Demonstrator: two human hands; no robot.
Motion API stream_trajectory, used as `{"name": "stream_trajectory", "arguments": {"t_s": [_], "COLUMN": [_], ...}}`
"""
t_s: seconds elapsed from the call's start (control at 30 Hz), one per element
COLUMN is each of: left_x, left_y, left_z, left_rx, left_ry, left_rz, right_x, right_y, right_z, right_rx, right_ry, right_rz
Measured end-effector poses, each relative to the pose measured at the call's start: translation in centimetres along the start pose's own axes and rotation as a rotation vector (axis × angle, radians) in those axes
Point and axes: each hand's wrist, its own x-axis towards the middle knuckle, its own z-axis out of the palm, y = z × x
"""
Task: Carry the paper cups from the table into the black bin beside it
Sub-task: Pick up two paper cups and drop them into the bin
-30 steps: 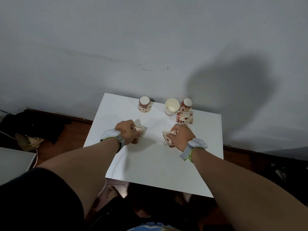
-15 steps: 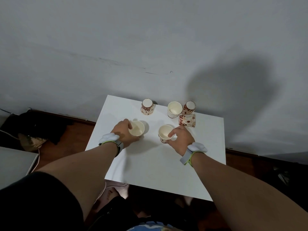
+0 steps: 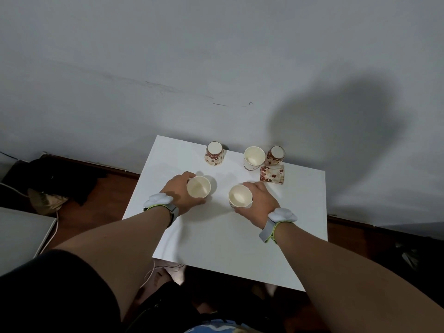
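My left hand point(image 3: 179, 194) is wrapped round an upright paper cup point(image 3: 199, 187), mouth up, above the white table point(image 3: 230, 239). My right hand point(image 3: 260, 203) grips a second upright cup point(image 3: 240, 196) beside it. At the table's far edge stand an upside-down patterned cup point(image 3: 214, 153), an upright cup point(image 3: 253, 157) and another upside-down cup point(image 3: 275, 156). One more patterned cup point(image 3: 272, 174) lies on its side in front of those two. The black bin cannot be made out for certain.
A grey wall point(image 3: 216, 68) rises right behind the table. Dark clutter and a tan bag point(image 3: 45, 200) lie on the wooden floor to the left, with a white surface point(image 3: 21, 234) at the near left. Dark objects point(image 3: 408, 255) sit low on the right.
Both hands have turned their cups from tilted on the table to upright with the mouths facing up, and lifted them slightly. The four cups at the back stayed put.
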Motion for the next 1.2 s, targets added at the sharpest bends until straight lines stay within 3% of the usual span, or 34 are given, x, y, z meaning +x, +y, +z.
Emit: {"name": "stream_trajectory", "arguments": {"t_s": [0.5,0.87,1.2], "left_x": [-1.5,-4.0,-4.1], "left_y": [-2.1,-0.9,3.8], "left_z": [-2.6,-3.0,-3.7], "left_rx": [0.008,0.004,-0.015], "left_ry": [0.046,0.199,0.319], "left_rz": [0.009,0.178,0.342], "right_x": [2.8,0.8,-1.3], "right_y": [-3.5,-4.8,-4.1], "right_z": [2.3,0.6,-4.3], "right_rx": [-0.006,-0.008,-0.028], "right_ry": [-0.033,0.238,0.308], "right_rz": [-0.043,-0.247,-0.182]}}
